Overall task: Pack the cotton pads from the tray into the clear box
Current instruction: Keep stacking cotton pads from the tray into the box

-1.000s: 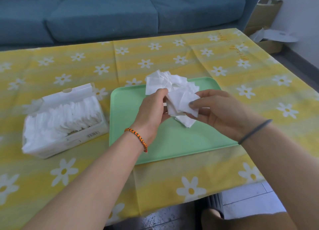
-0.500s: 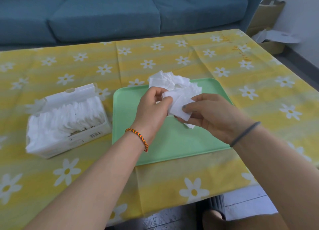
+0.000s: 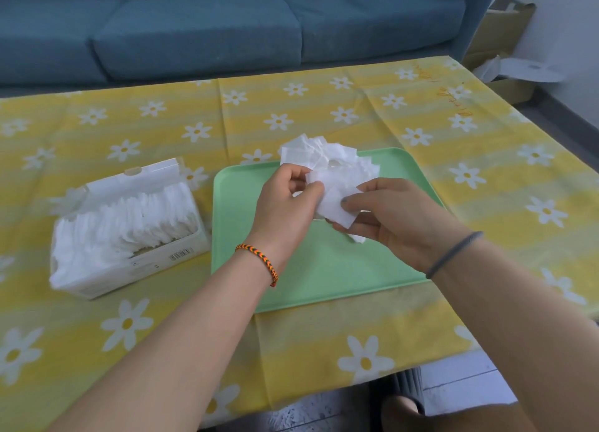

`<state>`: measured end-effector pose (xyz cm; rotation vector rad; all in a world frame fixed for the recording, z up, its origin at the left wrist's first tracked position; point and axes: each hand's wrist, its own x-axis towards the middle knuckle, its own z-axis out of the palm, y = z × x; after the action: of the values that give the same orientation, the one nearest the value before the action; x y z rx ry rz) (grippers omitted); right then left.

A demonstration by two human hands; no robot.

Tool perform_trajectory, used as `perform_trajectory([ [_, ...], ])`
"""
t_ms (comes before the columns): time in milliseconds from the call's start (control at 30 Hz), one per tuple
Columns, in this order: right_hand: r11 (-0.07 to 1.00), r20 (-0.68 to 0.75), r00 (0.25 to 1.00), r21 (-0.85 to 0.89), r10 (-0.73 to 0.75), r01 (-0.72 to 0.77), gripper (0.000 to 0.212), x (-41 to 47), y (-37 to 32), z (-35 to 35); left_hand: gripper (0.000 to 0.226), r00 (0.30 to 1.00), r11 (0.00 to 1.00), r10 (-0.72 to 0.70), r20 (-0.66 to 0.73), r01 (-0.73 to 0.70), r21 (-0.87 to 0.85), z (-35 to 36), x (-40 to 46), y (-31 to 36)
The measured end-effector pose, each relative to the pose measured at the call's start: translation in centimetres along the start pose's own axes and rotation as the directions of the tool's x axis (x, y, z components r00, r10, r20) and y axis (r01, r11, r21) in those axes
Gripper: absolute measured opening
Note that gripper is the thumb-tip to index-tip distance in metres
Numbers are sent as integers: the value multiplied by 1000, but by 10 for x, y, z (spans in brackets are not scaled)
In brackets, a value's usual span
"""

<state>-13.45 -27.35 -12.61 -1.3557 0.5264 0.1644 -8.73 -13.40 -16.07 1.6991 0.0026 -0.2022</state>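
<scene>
A loose bunch of white square cotton pads (image 3: pixel 337 172) is held above the far part of the green tray (image 3: pixel 324 269). My left hand (image 3: pixel 285 204) pinches the bunch from the left with curled fingers. My right hand (image 3: pixel 389 217) grips the pads from the right, its thumb on top of one pad. The clear box (image 3: pixel 129 260) stands open on the table to the left of the tray, its lid tilted back, with a dense row of pads standing inside it.
A yellow tablecloth with white daisies (image 3: pixel 453 172) covers the table. Behind the table runs a blue sofa (image 3: pixel 227 26). Cardboard boxes (image 3: pixel 505 42) stand on the floor at the far right. The near table edge is just past my forearms.
Both hands have drawn closer together around the pads, squeezing the bunch into a tighter stack. The tray and box have not moved on the table.
</scene>
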Motion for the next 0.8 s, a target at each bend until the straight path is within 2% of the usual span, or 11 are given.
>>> perform_trajectory([
  [100,999,6,1000,-47,0,0,19,0,1,1,20,1000,1000,19,-7,-19,17,-1,1,-2],
  [267,953,-10,999,-301,-45,40,15,0,-3,-6,23,994,994,91,-53,-87,73,-6,1,-6],
  [367,945,-66,987,-305,-146,120,17,-1,-13,-13,19,992,986,121,-44,-116,118,-7,1,-5],
  [467,938,-23,972,-268,-232,218,19,-1,-19,-14,19,990,979,138,9,-138,150,-5,0,-3],
  [533,918,5,966,-309,-259,248,20,0,-18,-10,23,993,985,110,38,-114,128,-3,-1,-2],
  [667,884,-70,963,-419,-261,210,21,6,-14,0,25,999,999,17,50,-20,50,1,-3,5],
  [800,873,-82,960,-444,-266,204,22,7,-11,2,15,999,999,15,37,-16,29,3,-3,5],
])
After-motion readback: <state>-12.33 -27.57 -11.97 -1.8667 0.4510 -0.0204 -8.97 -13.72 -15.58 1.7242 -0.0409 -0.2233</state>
